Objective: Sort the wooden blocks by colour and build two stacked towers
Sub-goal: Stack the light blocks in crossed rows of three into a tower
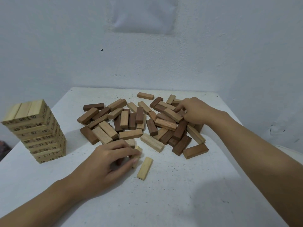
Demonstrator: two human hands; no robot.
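Well, our left hand (111, 159) pinches a pale block (139, 149) at 6 o'clock of the pile (131, 122). Our right hand (195, 110) curls in at 2 o'clock, hold unclear. Likely light, stiff wood: we'd grip long sides.

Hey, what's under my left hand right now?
The fingertips of the left hand pinch a pale block that pokes out. Whether more blocks lie beneath the palm cannot be seen; the hand covers that.

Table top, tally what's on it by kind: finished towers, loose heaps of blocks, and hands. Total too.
Finished towers: 1, the pale numbered tower
Loose heaps: 1, the mixed heap
Hands: 2, left hand pinching a pale block, right hand in the heap
Total: 4
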